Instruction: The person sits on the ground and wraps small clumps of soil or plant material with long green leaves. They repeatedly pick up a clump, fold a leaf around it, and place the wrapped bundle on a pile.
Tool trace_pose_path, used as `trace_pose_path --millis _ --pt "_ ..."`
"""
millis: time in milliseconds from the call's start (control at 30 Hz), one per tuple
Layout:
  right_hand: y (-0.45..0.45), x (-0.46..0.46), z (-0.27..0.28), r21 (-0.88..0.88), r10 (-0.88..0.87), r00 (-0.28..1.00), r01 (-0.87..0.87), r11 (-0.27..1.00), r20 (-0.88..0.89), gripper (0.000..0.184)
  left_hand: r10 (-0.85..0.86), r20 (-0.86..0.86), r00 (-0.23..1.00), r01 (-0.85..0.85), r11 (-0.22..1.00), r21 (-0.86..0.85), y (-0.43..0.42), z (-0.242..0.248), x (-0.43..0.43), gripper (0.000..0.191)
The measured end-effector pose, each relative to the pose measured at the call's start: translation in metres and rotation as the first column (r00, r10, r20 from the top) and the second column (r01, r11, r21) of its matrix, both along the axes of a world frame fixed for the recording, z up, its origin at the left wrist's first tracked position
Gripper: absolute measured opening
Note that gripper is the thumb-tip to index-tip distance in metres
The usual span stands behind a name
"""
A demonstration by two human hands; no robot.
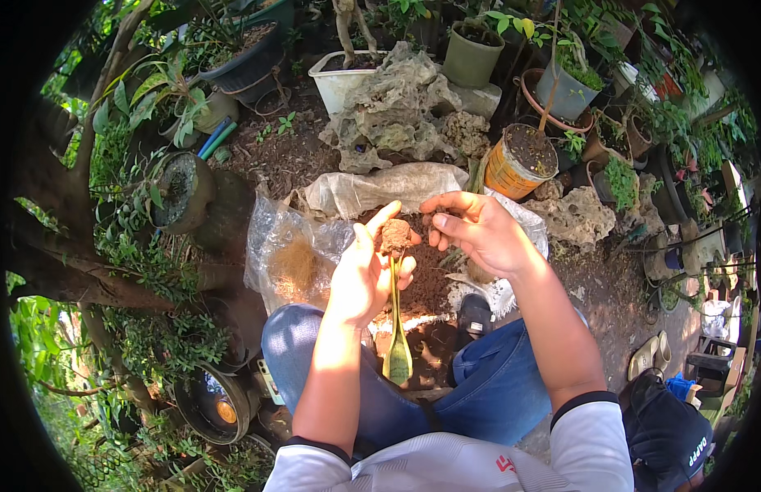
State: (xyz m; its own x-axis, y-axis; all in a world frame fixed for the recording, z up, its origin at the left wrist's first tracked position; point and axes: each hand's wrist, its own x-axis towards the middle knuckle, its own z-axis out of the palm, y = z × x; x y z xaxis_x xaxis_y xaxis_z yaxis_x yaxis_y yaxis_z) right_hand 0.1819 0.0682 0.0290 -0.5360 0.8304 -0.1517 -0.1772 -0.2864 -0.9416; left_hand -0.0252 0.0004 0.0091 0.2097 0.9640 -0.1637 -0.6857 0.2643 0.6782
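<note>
My left hand (365, 270) holds a small plant upside down by its brown root ball (396, 237), which sits at the fingers. The plant's long green leaf (398, 357) hangs down towards my lap. Just right of the root ball is my right hand (476, 227), its fingers curled and the thumb near the fingertips, with what looks like a bit of dark soil between them. Below both hands, loose brown soil (426, 277) lies on a whitish woven sack (386, 187). A clear plastic bag (263, 240) with tan fibre (294, 264) lies to the left.
Porous rocks (399, 104), a white pot (337, 80) and an orange bucket (516, 163) with a plant stand ahead. More pots line both sides. A water-filled basin (214, 406) and a phone (270, 381) are at the lower left. Another person (666, 424) is at the lower right, near sandals (651, 355).
</note>
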Motion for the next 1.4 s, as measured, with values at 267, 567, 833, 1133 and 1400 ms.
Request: trace_pose_path --millis 267,567,833,1133,1400 --pt "0.0 0.0009 -0.0004 -0.007 0.011 1.0 -0.011 1.0 -0.019 0.027 0.057 -0.05 0.997 -0.053 0.996 0.075 -0.0021 -0.0015 0.0042 0.04" --pt "-0.0008 -0.0003 -0.0022 -0.012 0.003 1.0 -0.003 1.0 -0.018 0.027 0.069 -0.147 0.987 -0.066 0.998 0.026 -0.005 0.0038 0.0006 0.041" --pt "-0.0002 -0.0001 -0.0043 0.007 0.009 0.999 -0.009 1.0 0.032 0.028 0.105 -0.138 0.985 -0.104 0.994 0.014 -0.003 0.0008 0.0019 0.045" --pt "0.0008 0.0003 -0.0009 0.015 0.005 0.999 -0.006 1.0 0.034 0.028 0.144 -0.153 0.978 -0.132 0.988 0.082 -0.0003 -0.0054 -0.0042 0.038" --pt "-0.0006 0.0013 -0.0009 -0.013 0.003 1.0 -0.003 1.0 -0.013 0.027 0.14 -0.147 0.979 -0.14 0.99 0.012 -0.0035 0.0006 -0.0033 0.043"
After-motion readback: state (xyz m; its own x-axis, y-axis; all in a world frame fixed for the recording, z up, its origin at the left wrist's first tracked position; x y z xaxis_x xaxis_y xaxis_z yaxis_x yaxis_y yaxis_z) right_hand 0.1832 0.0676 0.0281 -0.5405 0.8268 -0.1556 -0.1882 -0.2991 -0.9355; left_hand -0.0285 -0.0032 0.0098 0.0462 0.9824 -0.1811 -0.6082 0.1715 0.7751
